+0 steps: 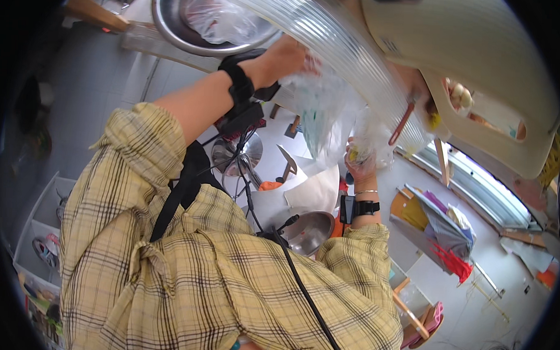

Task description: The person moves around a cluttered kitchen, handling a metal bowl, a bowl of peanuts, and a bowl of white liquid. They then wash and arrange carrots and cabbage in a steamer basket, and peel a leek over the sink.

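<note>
A crumpled clear plastic bag [326, 114] with green marks stretches between my two hands. My left hand [286, 59] has its blurred fingers on the upper part of the bag, beside a steel basin [163, 18] that holds another clear bag [220, 20]. Lower and to the right, my right hand [361, 157] grips bunched clear plastic with something small and yellow in it. The plastic partly hides its fingers. Above both hands runs a ribbed translucent plastic edge [326, 31], with a red-handled tool [402, 123] near its right end.
A cream plastic board [460, 38] with a handle cutout fills the upper right; garlic [461, 95] shows through it. Below are a steel bowl [310, 231], black cables [249, 188] and a round steel lid [236, 155]. A rack with cloths [440, 227] stands at right.
</note>
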`<state>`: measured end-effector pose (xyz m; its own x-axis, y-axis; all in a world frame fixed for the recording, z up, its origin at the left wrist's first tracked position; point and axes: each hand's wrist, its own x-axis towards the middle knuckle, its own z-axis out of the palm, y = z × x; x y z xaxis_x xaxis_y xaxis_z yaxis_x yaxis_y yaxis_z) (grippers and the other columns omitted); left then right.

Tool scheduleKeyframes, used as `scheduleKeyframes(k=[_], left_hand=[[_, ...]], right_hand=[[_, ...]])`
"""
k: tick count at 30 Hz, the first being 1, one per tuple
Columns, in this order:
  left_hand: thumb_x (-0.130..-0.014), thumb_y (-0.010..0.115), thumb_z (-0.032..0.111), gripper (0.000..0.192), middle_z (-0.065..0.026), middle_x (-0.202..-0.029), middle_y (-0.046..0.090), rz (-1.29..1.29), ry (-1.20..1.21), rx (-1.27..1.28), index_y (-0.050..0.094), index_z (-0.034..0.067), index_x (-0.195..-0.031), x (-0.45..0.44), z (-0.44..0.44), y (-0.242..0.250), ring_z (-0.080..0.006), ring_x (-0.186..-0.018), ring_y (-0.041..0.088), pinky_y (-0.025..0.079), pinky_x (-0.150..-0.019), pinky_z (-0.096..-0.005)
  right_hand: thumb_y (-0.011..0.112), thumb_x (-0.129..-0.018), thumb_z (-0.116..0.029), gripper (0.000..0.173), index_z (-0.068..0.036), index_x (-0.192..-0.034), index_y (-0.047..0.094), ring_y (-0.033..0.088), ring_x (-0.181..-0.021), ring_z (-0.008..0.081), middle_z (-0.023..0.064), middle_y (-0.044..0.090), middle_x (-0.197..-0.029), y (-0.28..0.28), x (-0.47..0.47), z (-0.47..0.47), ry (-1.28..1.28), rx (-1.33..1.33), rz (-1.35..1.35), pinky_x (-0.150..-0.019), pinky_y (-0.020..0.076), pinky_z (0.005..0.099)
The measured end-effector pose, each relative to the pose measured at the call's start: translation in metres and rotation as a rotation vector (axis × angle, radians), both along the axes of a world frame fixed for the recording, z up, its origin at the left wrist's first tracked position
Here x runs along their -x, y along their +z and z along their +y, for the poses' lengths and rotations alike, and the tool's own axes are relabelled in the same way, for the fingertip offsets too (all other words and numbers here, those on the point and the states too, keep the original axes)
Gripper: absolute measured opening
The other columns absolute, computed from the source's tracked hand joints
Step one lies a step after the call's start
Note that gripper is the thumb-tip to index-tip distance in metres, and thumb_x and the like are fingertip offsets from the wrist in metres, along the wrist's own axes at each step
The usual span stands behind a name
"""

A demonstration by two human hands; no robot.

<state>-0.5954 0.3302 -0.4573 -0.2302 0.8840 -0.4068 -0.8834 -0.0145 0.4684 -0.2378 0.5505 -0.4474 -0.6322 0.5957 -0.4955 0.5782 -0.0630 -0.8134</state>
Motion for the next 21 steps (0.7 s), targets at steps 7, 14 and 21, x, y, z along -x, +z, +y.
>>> scheduleKeyframes(k=[7, 14, 21], left_hand=[[-0.089, 0.069, 0.019, 0.054, -0.02, -0.121, 0.062, 0.897, 0.121, 0.265, 0.047, -0.006, -0.132, -0.001, 0.092, -0.056, -0.0286, -0.103, 0.065, 0.051, -0.092, -0.0369], [-0.073, 0.081, 0.059, 0.11, -0.0334, -0.141, 0.041, 1.262, 0.081, 0.247, 0.032, -0.014, -0.14, -0.076, -0.001, -0.024, -0.0421, -0.135, 0.04, 0.032, -0.114, -0.0437], [-0.072, 0.083, 0.043, 0.066, -0.0084, -0.104, 0.051, 1.224, 0.274, 0.3, 0.052, 0.003, -0.113, -0.108, -0.12, 0.049, -0.019, -0.085, 0.048, 0.046, -0.075, -0.0324]], right_hand=[[0.049, -0.098, -0.024, 0.036, -0.007, -0.129, 0.055, 0.064, -0.103, 0.024, 0.0102, 0.065, -0.119, -0.004, -0.078, -0.009, 0.329, -0.378, -0.039, -0.088, 0.0541, 0.0365], [0.058, -0.092, -0.008, 0.026, 0.001, -0.116, 0.063, 0.063, -0.1, 0.0218, 0.0107, 0.066, -0.109, 0.016, -0.001, -0.07, 0.464, -0.17, 0.114, -0.086, 0.053, 0.0338], [0.062, -0.092, -0.012, 0.026, 0.0, -0.114, 0.065, 0.061, -0.1, 0.0163, 0.0078, 0.067, -0.106, 0.029, 0.1, -0.136, 0.556, 0.011, 0.255, -0.085, 0.0503, 0.0322]])
